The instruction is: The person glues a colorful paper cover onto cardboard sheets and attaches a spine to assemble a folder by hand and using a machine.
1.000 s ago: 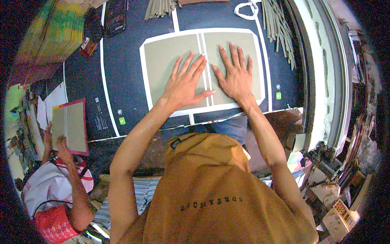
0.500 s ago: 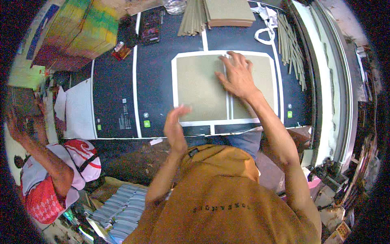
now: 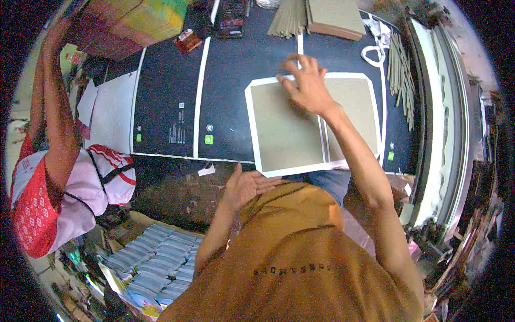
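Observation:
A flat case-like cover [image 3: 289, 134], two greyish-beige boards with a white border and a white-lined strip between them, lies on the dark tabletop, slightly turned. Its near edge reaches past the table's front edge. My right hand [image 3: 310, 91] is over its far part, fingers spread and a little bent, slightly blurred; whether the fingertips touch it I cannot tell. Palm up with fingers stretched out, my left hand [image 3: 245, 187] is at the cover's near left corner, below the table edge. Whether those fingers touch the cover's underside is unclear.
Stacked beige boards [image 3: 335, 19] and thin board strips [image 3: 289, 19] lie at the back. More strips [image 3: 401, 75] lie at the right, beside a long metal-edged frame [image 3: 442, 118]. A co-worker's arm [image 3: 61, 118] rises at the left. A box of blue-grey packs [image 3: 161, 257] stands below.
The cover has slid toward me and turned slightly. My left hand has dropped to its near corner and turned palm up. The co-worker's arms have risen. The whole view has shifted too.

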`<state>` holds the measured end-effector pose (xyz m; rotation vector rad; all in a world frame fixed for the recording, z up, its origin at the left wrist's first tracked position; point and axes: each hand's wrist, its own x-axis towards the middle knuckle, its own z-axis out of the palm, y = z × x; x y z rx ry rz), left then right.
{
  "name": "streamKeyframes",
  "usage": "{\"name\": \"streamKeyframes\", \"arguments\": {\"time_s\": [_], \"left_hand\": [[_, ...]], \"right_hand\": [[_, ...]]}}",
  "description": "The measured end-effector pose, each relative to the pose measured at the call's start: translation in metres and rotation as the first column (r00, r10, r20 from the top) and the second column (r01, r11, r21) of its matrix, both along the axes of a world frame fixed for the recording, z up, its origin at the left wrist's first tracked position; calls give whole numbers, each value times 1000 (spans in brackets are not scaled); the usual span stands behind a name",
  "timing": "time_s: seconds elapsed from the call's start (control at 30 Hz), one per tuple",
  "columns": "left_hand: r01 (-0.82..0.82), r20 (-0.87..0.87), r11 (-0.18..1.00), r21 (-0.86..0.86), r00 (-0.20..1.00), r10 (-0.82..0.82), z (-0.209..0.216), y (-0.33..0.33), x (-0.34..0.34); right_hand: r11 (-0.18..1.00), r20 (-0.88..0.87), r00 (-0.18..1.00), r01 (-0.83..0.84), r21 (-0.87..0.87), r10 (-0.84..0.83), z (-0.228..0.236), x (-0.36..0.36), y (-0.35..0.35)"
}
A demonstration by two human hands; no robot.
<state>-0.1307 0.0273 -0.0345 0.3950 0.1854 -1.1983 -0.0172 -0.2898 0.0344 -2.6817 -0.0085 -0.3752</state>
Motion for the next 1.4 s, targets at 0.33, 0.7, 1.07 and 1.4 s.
{"name": "streamKeyframes", "arguments": {"time_s": [0.33, 0.7, 1.07, 1.4], "left_hand": [[-319, 643, 729, 606, 735, -214, 53, -92, 144], [-666, 725, 304, 681, 559, -402, 21, 100, 279], [-719, 664, 539, 438, -146, -734, 29, 95, 270], [-591, 726, 636, 496, -118, -677, 147, -17, 87]], "right_hand": [[702, -161, 870, 475, 530, -466, 73, -274, -29], [-22, -80, -28, 997, -69, -996, -39, -678, -48], [-20, -343, -138, 945, -326, -929, -141, -806, -138], [-27, -265, -91, 971, -237, -960, -115, -835, -171]]}}
